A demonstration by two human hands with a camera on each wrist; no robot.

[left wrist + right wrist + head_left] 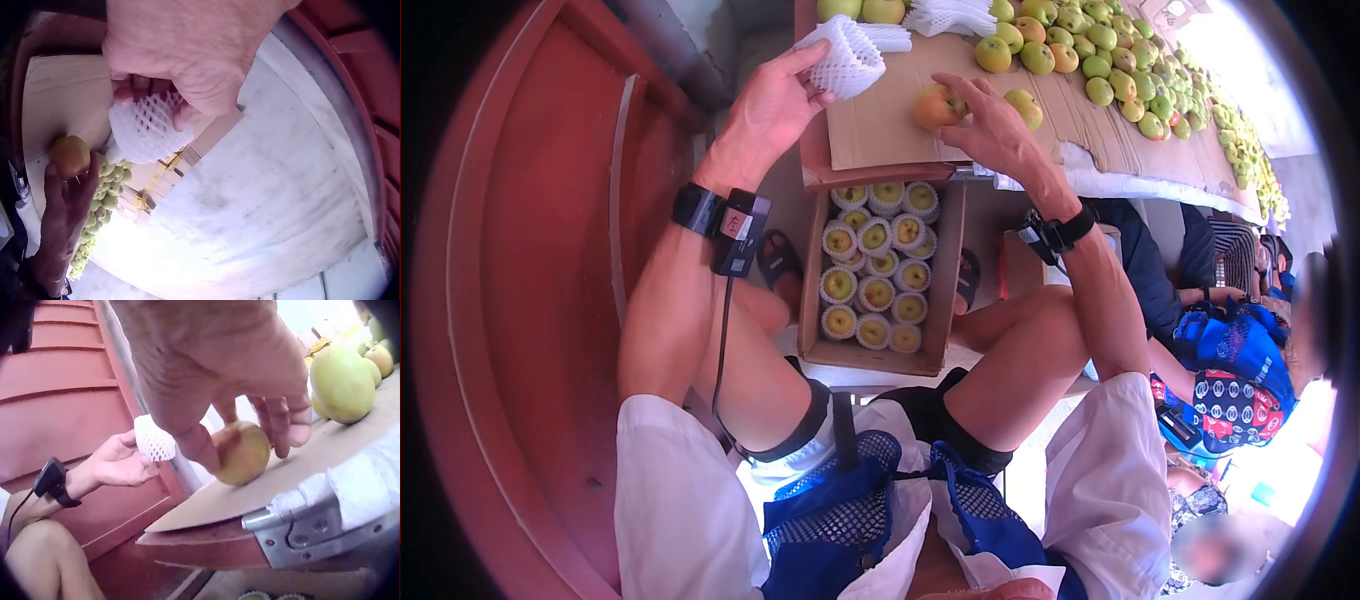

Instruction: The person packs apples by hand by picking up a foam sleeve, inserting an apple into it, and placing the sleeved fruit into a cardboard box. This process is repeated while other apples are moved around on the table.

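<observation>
My left hand (772, 105) holds a white foam net sleeve (847, 66) between thumb and fingers, above the left edge of the table. In the left wrist view the sleeve (149, 128) hangs below the fingers, its mesh spread wide. On the cardboard sheet (878, 140), my right hand (1000, 135) has its thumb and fingers around a yellow-red apple (933, 108). The right wrist view shows that apple (245, 459) low over the cardboard, thumb at one side and fingertips at the other. Another apple (1024, 108) lies just beyond the right hand.
Between my legs stands a cardboard box (810, 335) with several sleeved apples (877, 293). A large pile of green apples (1135, 85) covers the table's right side. More foam sleeves (950, 15) lie at the back. A red door (540, 250) is on the left; another person (1235, 350) sits at right.
</observation>
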